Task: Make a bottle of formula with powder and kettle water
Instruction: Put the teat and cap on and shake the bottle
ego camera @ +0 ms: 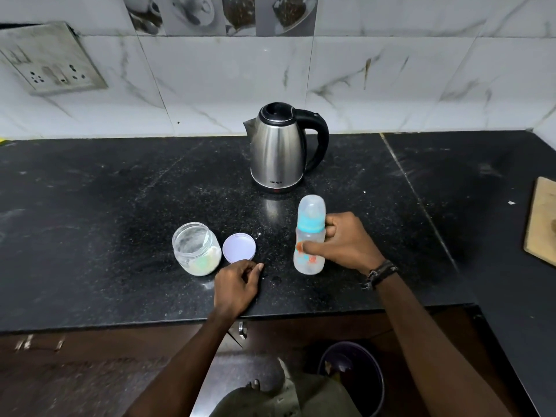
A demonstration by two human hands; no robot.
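Observation:
A clear baby bottle (pixel 310 236) with a teal collar and a translucent cap stands upright on the black counter (pixel 120 206). My right hand (pixel 346 242) grips its body from the right, thumb across the front. Left of it, an open clear jar (pixel 196 248) holds pale powder and a scoop. Its lilac lid (pixel 239 247) lies flat beside the jar. My left hand (pixel 236 285) rests on the counter just below the lid, fingers loosely curled and holding nothing. A steel kettle (pixel 279 149) with a black handle and shut lid stands behind the bottle.
A wooden board (pixel 543 221) lies at the counter's right edge. A wall socket plate (pixel 48 60) sits on the tiled wall at upper left. Below the counter edge a dark bucket (pixel 355 377) stands on the floor.

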